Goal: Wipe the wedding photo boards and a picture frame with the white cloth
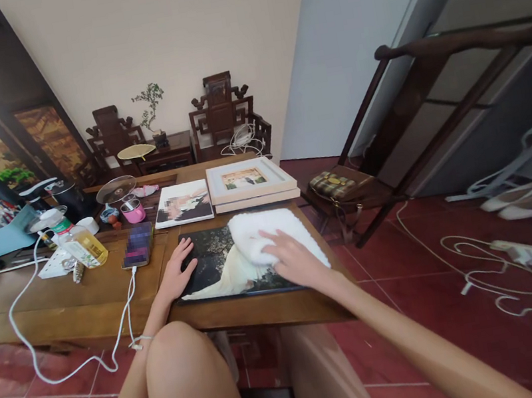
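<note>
left hand: fingers spread flat, steadying dark photo panel at worktop front edge | right hand: fingers loosely spread, pressing white towel onto panel

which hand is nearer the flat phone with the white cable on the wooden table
Left. The left hand lies on the left edge of the dark photo panel, right of the phone; the right hand presses the white fluffy towel farther right.
</note>
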Motion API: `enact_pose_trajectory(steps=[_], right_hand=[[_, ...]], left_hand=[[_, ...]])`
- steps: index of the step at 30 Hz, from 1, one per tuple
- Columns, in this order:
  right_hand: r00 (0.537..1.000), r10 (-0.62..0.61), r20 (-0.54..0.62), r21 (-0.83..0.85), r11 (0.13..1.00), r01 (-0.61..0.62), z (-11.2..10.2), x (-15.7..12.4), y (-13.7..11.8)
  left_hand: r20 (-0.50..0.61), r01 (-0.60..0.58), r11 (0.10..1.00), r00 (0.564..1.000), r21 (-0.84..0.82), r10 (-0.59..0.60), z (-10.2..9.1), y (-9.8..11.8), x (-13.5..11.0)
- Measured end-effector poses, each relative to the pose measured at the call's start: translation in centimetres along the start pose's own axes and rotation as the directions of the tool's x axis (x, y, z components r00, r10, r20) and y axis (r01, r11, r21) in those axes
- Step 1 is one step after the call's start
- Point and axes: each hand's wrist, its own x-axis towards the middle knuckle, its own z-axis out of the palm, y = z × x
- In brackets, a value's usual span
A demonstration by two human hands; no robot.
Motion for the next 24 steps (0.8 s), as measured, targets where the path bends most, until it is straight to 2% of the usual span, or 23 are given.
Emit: enact_pose_trajectory(steps=[3,5,7,11,14,16,18,22,24], right_hand=[[0.998,0.060,-0.018,-0.020,0.998,-0.061,0.7,3.5,1.0],[0.999,0.053,-0.012,-0.023,0.998,-0.054,1.1,4.9,0.1],[1.000,0.011,0.009,-0.016,1.000,-0.011,1.4,5.1,-2.0],[0.992,-0.106,0.069,0.017,0.994,0.105,1.5,1.5,-6.6],[0.978,-0.187,0.091,0.068,0.981,0.182,1.2,-1.9,-8.1],[0.974,-0.205,0.100,0.091,0.976,0.196,0.8,-2.9,-7.5],[0.979,-0.171,0.111,0.062,0.984,0.165,0.5,-2.6,-6.1],[0.994,-0.051,0.098,-0.039,0.998,0.055,0.6,1.8,-2.8],[0.997,-0.018,0.079,-0.058,0.998,0.023,1.1,4.6,-2.2]], left_hand=[[-0.001,0.002,1.000,1.000,0.004,-0.002,0.1,0.0,0.0],[0.002,0.003,1.000,1.000,0.007,-0.003,0.1,0.1,0.0],[0.005,0.003,1.000,1.000,0.011,-0.003,0.1,0.3,0.0],[0.013,0.008,0.999,1.000,0.033,-0.008,0.1,0.4,0.1],[0.016,0.000,0.999,1.000,0.045,-0.001,0.1,0.3,0.1],[0.014,0.001,0.999,1.000,0.047,-0.002,0.2,0.2,0.2],[0.016,0.010,0.999,1.000,0.046,-0.011,0.2,0.2,0.3],[0.024,0.020,0.999,0.999,0.035,-0.021,0.2,0.3,0.3],[0.026,0.025,0.999,0.999,0.024,-0.025,0.2,0.4,0.4]])
